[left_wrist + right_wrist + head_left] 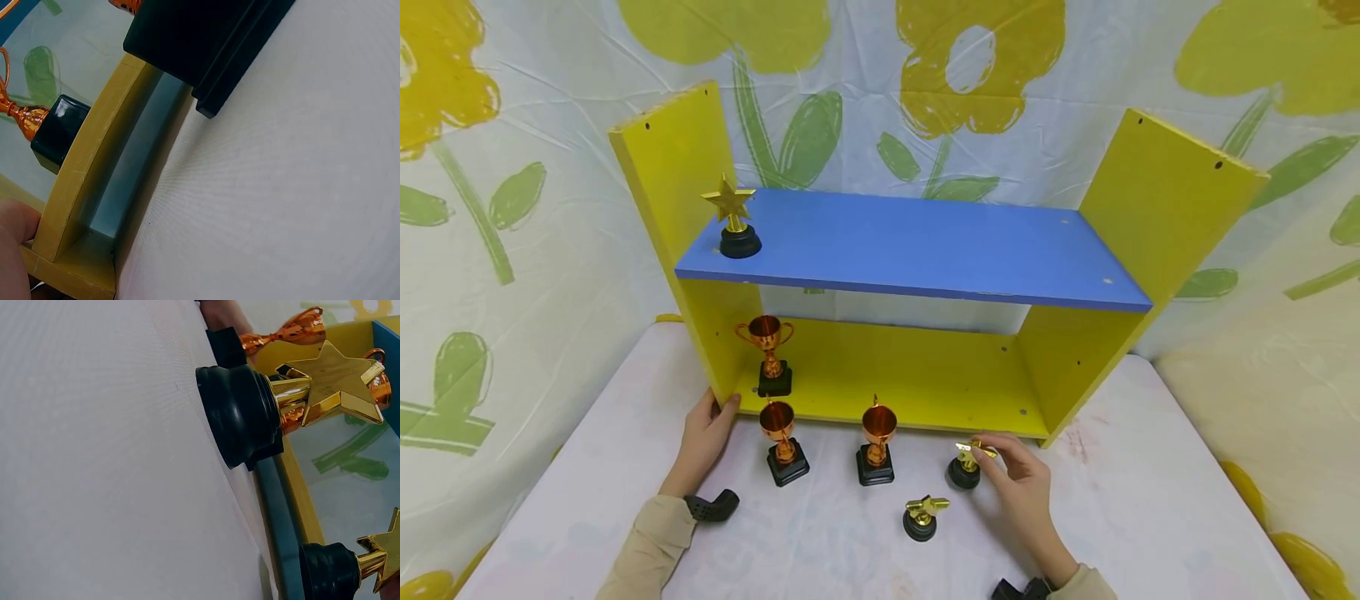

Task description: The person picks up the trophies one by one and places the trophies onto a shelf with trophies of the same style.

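two hands found at work, one toward each end of the yellow-and-blue shelf unit (pixel 1172 200). saw the left hand (pixel 702 437) at the near left corner, with fingers and thumb closed around the edge of the left side panel (pixel 677 167); judged this a brace against sliding or tipping. saw the right hand (pixel 1026 483) at the front right, with fingers and thumb nearly together, pinching one gold star trophy (pixel 964 473) by its star; took that for an easy hold, clear of the round black base. found that trophy just in front of the lower yellow board (pixel 895 358), toward its right end; could not tell a lifted base from a resting one.

met a second gold star trophy (pixel 921 518) nearer and to the left, upright on the tabletop (pixel 820 550) and untouched. saw the left copper cup (pixel 786 454) just in front of the lower board and the middle copper cup (pixel 876 454) to its right, both upright; judged both to block the straight way in to the board's left half and centre.

found a third copper cup (pixel 773 371) on that board, near the left side panel, and a third gold star trophy (pixel 735 218) at the left end of the blue board (pixel 910 250) above; judged both set aside there to leave width rightward. noted flowered cloth (pixel 865 108) close behind, and a black wrist device (pixel 713 506) jutting from the left sleeve (pixel 658 533) toward the left cup, near enough to risk a knock.
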`<state>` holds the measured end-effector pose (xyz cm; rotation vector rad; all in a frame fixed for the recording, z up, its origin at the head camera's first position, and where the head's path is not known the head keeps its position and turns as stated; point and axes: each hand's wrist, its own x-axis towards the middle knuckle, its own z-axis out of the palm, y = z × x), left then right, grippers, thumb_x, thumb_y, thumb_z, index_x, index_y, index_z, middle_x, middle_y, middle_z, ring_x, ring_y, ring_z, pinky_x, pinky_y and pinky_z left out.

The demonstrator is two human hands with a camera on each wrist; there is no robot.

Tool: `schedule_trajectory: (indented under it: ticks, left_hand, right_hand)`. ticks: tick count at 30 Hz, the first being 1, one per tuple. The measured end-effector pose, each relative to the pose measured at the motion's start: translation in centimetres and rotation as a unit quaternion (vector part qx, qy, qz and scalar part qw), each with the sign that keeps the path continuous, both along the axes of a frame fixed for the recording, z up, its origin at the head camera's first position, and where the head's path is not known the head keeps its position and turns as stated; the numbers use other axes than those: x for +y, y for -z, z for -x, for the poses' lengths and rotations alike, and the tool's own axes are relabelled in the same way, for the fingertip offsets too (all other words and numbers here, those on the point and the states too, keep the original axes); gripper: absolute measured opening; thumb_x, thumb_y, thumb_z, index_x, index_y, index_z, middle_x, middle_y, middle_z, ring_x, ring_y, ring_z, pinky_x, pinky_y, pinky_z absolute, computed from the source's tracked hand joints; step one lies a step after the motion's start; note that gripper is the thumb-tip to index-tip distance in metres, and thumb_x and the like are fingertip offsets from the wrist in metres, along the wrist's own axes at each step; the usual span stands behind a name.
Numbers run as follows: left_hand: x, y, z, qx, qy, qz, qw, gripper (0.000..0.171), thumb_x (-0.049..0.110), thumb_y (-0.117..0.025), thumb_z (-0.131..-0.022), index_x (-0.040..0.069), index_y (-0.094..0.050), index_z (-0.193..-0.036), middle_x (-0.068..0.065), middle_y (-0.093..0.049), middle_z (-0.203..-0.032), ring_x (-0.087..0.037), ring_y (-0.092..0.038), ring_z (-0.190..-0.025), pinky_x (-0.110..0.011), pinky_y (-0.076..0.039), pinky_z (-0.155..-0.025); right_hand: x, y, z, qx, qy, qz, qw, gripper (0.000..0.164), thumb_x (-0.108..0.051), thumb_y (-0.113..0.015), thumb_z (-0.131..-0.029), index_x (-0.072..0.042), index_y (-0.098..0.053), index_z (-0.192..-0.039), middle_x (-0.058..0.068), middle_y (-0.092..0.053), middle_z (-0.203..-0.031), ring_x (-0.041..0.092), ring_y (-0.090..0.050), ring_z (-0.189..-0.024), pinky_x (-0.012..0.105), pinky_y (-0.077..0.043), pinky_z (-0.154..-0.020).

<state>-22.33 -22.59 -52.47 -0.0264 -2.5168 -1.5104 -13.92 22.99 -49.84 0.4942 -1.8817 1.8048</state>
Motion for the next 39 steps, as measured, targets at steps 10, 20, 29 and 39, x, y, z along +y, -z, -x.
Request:
schedule_trajectory:
  ticks: [10, 20, 29, 39]
  left_hand:
    - [0.0, -0.3, 0.1, -0.007, 0.000, 0.003, 1.0000, 0.058, 0.038, -0.048, -0.104, 0.001, -0.038, -0.148, -0.022, -0.043, -0.149, -0.036, -0.039, -0.138, -0.053, -0.031, -0.112]
    - [0.1, 0.0, -0.1, 0.001, 0.002, -0.005, 1.0000, 0.057, 0.037, -0.049, -0.104, 0.002, -0.039, -0.147, -0.021, -0.044, -0.148, -0.035, -0.039, -0.138, -0.053, -0.030, -0.113]
    - [0.0, -0.1, -0.1, -0.005, 0.003, -0.003, 1.0000, 0.058, 0.038, -0.048, -0.104, 0.002, -0.038, -0.149, -0.021, -0.043, -0.150, -0.035, -0.038, -0.139, -0.054, -0.029, -0.113]
    - [0.0, -0.3, -0.1, -0.016, 0.003, -0.002, 0.9999, 0.060, 0.039, -0.048, -0.104, 0.003, -0.036, -0.150, -0.021, -0.041, -0.151, -0.036, -0.036, -0.140, -0.054, -0.029, -0.113]
  right_hand:
    - [-0.4, -0.7, -0.1, 0.006, 0.004, -0.007, 1.000, 0.025, 0.023, -0.064, -0.082, 0.012, -0.067, -0.104, 0.014, -0.069, -0.103, 0.016, -0.062, -0.104, 0.026, -0.043, -0.103]
    - [-0.6, -1.6, -0.3, 0.000, 0.013, -0.015, 1.000, 0.025, 0.025, -0.065, -0.080, 0.015, -0.066, -0.102, 0.017, -0.068, -0.102, 0.015, -0.061, -0.106, 0.026, -0.044, -0.103]
    - [-0.7, -2.4, -0.5, 0.004, 0.032, -0.022, 0.999, 0.025, 0.023, -0.067, -0.079, 0.012, -0.068, -0.101, 0.013, -0.069, -0.099, 0.024, -0.061, -0.107, 0.025, -0.044, -0.102]
    - [-0.6, -3.0, -0.4, 0.040, 0.021, -0.021, 0.999, 0.028, 0.027, -0.066, -0.077, 0.013, -0.067, -0.101, 0.018, -0.069, -0.099, 0.018, -0.063, -0.108, 0.025, -0.043, -0.103]
